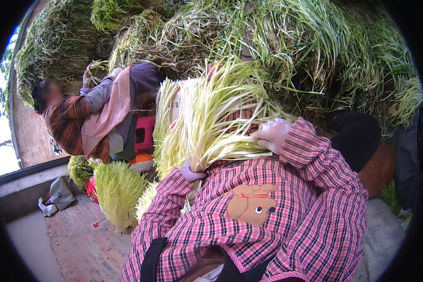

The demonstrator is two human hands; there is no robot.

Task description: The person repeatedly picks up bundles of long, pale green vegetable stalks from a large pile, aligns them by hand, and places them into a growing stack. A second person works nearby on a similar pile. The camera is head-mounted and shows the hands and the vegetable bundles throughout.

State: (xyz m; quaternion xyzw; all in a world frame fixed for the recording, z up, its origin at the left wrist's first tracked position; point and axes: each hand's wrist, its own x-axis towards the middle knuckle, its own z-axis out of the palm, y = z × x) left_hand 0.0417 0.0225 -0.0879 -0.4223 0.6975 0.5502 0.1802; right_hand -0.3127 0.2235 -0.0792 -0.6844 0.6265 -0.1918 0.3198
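Observation:
My left hand [192, 172], in a thin pale glove, is closed around the narrow gathered end of a bundle of long yellow-green leafy stalks [211, 116]. The bundle fans out upward and to the right over my lap. At its right side my right hand [273, 135], gloved and slightly blurred, has its fingers curled on some of the stalks. More pale stalks [165, 112] lie beside the bundle on the left, over a whitish printed sack or sheet. Part of my left hand is hidden by its sleeve and the stalks.
Large heaps of green stalks [289, 46] rise in front. A co-worker [91, 112] sits at the left, holding a few stalks. Near that person are a pink plastic crate or stool [144, 132] and an upright yellow-green bundle [120, 194]. A grey bag [60, 194] lies by the low wall.

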